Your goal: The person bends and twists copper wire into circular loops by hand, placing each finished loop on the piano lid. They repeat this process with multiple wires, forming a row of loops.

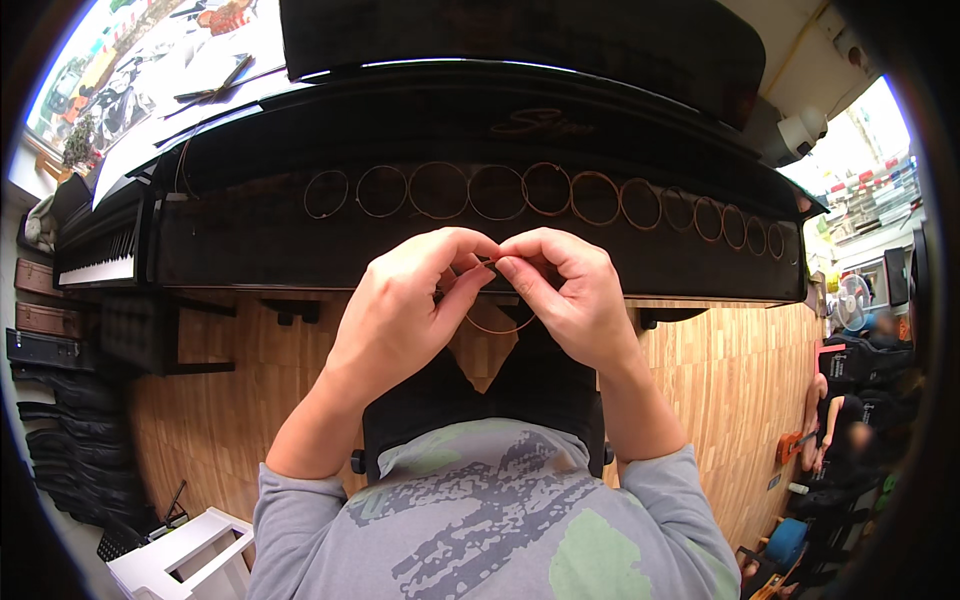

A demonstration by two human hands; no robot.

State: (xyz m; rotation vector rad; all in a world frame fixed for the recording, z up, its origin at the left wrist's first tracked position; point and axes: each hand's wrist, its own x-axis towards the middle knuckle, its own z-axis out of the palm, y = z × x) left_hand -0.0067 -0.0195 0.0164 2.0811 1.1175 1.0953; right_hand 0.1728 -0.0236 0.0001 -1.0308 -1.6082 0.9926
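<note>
Both hands were up in the middle of the frame, knuckles almost meeting, right in front of the closed piano (250, 240). Left hand (405, 300) came in from the lower left with the wrist bent and the forearm angled up, thumb and forefinger pressed together on a thin copper wire (497, 328). Right hand (570, 295) mirrored it from the lower right, fingertips also pinched on the same wire, other fingers curled in. The wire hung as a small loop just below the two pinches, over a dark stool. Sleeves were grey and pushed up to the elbows.

Across the piano's dark lid, a row of rings (520, 190) made of the same wire lay side by side, running toward the right of the frame. Wooden floor (720, 390) underneath, and a white box (190, 560) at the lower left.
</note>
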